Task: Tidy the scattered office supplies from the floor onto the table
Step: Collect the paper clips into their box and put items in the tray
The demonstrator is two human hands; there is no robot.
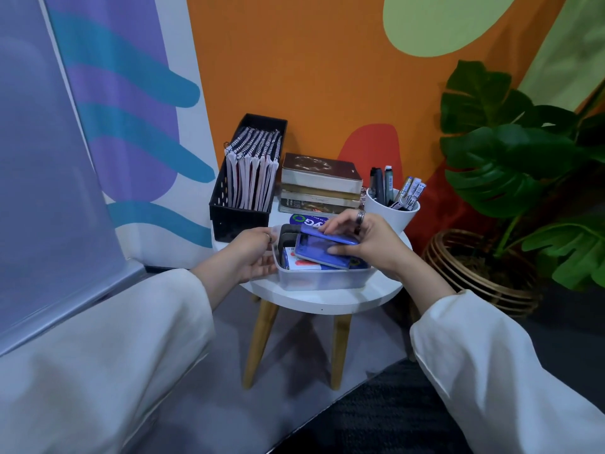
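Observation:
A translucent white bin (327, 279) stands at the front of the small round white table (330, 298). My left hand (252, 253) grips the bin's left rim. My right hand (366, 239) holds a flat blue-purple case (322, 249), tilted, over the bin's open top, thumb on its front face and fingers along its far edge. Under the case inside the bin lie a white-and-blue box with a red mark (299, 261) and a dark item at the back left corner (288, 239).
On the table behind the bin stand a black basket of spiral notebooks (244, 181), a stack of books (320, 185), a blue sticker (306, 220) and a white cup of pens (391, 209). A potted plant in a wicker stand (484, 267) stands at the right.

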